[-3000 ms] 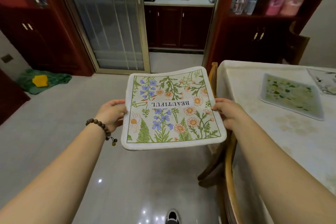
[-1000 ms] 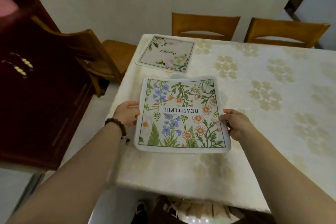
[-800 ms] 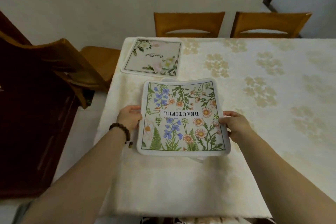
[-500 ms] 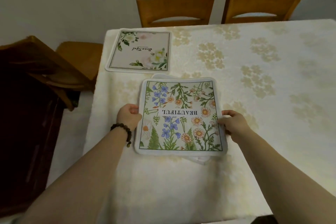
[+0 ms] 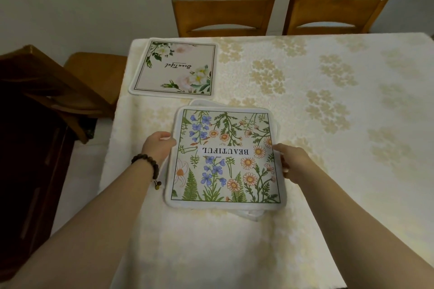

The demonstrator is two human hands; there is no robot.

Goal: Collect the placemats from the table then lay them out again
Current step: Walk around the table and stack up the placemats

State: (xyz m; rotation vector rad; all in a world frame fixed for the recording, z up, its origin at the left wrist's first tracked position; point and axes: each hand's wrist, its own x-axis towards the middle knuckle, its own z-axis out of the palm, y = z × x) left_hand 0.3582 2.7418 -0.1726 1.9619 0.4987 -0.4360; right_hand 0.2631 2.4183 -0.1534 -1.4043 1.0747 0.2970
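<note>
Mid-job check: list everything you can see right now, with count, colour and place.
wildflower placemat: one, cream with blue and orange flowers, top of a stack near the table's front left
mats beneath: white edges only, count unclear
rose placemat: one, pale pink, far left corner
tablecloth: one, cream with gold flowers, over the table
chairs: three, brown wood, two at the far side, one at left
cabinet: dark red-brown, left
bead bracelet: dark, left wrist
left hand: on the stack's left edge
right hand: on its right edge

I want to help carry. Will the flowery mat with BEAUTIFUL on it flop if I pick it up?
Probably a little. The flowery mat looks thin and its edges curve softly, so it may sag. It seems light: the left hand and right hand pinch only its sides.
</note>
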